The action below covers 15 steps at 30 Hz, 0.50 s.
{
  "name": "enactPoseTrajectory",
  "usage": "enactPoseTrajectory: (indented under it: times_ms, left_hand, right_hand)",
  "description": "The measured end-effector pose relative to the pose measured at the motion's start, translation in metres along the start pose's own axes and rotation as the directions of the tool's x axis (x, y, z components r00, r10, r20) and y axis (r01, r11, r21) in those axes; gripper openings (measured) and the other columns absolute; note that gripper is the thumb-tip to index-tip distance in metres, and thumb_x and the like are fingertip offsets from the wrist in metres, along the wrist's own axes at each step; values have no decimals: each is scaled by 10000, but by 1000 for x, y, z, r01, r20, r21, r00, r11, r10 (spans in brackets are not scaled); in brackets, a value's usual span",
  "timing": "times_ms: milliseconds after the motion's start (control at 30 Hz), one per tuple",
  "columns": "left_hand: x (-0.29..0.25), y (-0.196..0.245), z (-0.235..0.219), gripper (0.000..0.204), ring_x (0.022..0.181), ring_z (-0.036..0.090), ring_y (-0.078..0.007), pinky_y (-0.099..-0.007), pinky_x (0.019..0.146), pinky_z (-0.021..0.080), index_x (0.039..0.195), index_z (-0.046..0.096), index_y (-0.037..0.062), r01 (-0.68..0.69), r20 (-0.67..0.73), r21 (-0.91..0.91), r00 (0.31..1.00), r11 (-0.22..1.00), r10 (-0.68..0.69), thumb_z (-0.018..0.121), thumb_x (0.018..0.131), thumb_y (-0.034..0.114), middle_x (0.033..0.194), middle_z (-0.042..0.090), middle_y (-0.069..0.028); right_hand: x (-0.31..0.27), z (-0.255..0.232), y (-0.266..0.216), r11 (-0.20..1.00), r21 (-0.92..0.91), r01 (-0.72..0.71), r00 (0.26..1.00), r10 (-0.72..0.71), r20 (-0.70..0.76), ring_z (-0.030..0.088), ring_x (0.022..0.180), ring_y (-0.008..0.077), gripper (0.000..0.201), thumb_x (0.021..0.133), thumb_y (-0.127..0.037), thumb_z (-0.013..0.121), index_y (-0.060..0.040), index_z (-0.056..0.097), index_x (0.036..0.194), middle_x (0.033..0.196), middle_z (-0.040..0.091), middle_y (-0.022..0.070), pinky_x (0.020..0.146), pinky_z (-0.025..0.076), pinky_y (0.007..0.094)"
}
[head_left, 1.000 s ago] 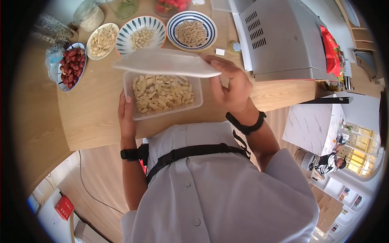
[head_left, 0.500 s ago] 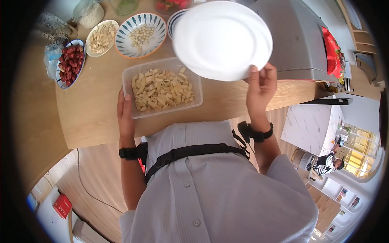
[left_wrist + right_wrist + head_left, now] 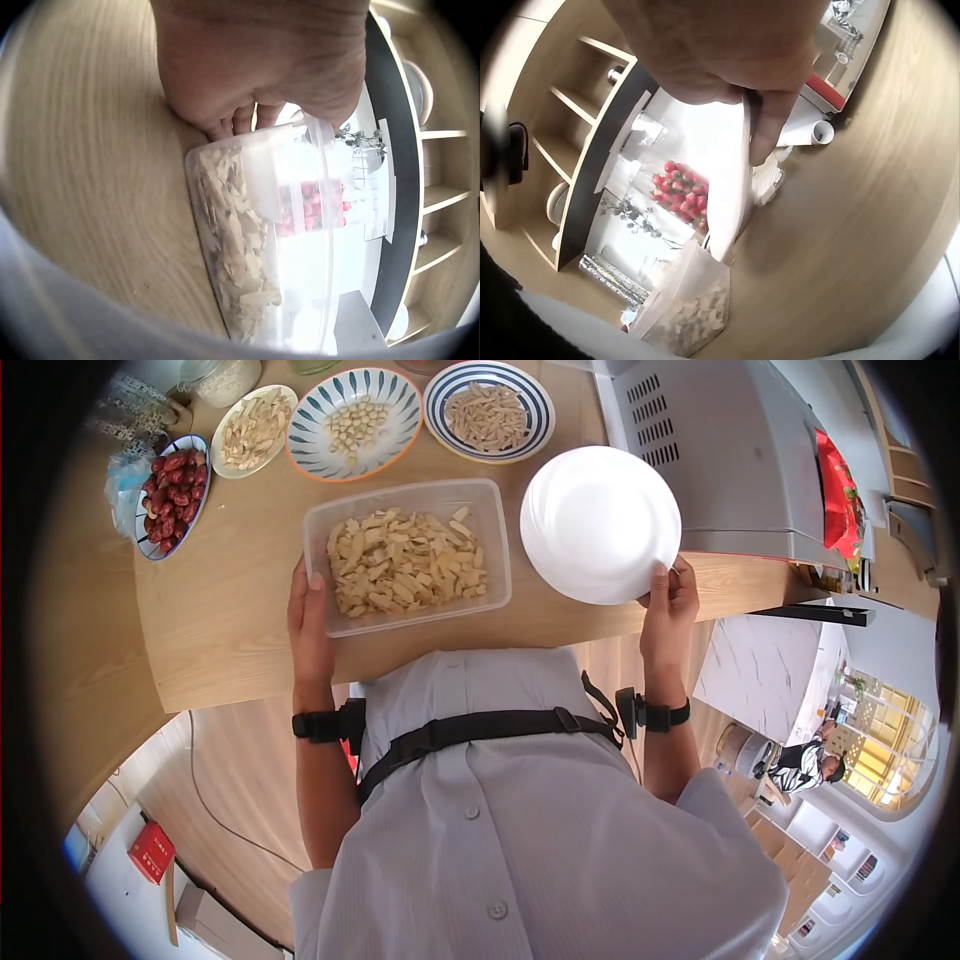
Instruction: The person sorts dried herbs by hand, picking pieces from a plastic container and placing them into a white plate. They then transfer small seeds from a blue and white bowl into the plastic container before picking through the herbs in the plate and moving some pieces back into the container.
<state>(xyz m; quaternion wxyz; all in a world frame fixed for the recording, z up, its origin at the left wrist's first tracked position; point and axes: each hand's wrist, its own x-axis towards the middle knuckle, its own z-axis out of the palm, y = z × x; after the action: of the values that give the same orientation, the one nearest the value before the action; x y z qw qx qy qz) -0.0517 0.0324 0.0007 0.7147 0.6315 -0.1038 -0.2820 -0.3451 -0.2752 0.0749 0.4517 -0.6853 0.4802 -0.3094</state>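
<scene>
A clear plastic container [image 3: 505, 550] with pale dried slices [image 3: 405, 565] sits on the wooden table. My left hand [image 3: 311, 625] holds its left side, thumb at the rim and fingers along the outer wall; the left wrist view shows those fingers [image 3: 244, 120] bent at the container's end. To the right, my right hand [image 3: 668, 620] pinches a round white plate [image 3: 600, 525] by its near right edge, thumb on top. Nothing lies on the plate's visible face. In the right wrist view the plate [image 3: 731, 187] appears nearly edge-on, beside the container [image 3: 694, 300].
Behind the container stand a blue-striped plate [image 3: 540, 420] of thin pale pieces, a leaf-patterned plate [image 3: 310, 430] of round pale seeds and a small dish [image 3: 222, 455] of slices. Red dates [image 3: 175, 495] fill a dish at left. A grey appliance [image 3: 730, 460] borders the right side.
My right hand has swung the white plate from over the container out to the right, turning it from tilted edge-on to flat. My left hand has stayed at the container's left side.
</scene>
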Motion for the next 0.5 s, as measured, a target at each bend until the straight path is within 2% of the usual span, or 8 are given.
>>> enactPoseTrajectory:
  times_ms: [133,233,433,500]
  left_hand:
    - [-1,2,2,561,1432,435,-217,-349,1214,283,1536,464,-16,-8,-3,8,1000,1000,8,509,1102,335,1534,516,-115]
    - [0,3,3,553,1425,440,-218,-348,1211,286,1529,469,-19,-13,-6,27,1000,1000,13,508,1101,328,1525,521,-115]
    - [0,3,2,545,1423,440,-219,-348,1211,285,1528,469,-23,-13,-13,46,1000,999,14,505,1097,310,1524,522,-119]
    - [0,2,1,546,1423,441,-220,-348,1212,284,1529,467,-24,-18,-7,46,1000,999,18,505,1096,307,1525,522,-121]
  right_hand:
    - [4,9,22,991,85,-100,994,95,55,632,825,93,318,1094,-167,546,90,549,1282,902,636,39,773,645,299]
    - [5,12,35,977,103,-185,982,181,54,680,834,102,333,1084,-190,571,74,570,1287,958,704,84,721,607,259]
    - [9,17,48,980,55,-189,978,184,99,680,830,104,343,1083,-177,557,83,569,1306,940,705,80,715,601,263]
    - [10,22,48,974,91,-209,975,201,90,612,761,68,323,1081,-178,574,73,579,1284,869,673,41,641,527,239]
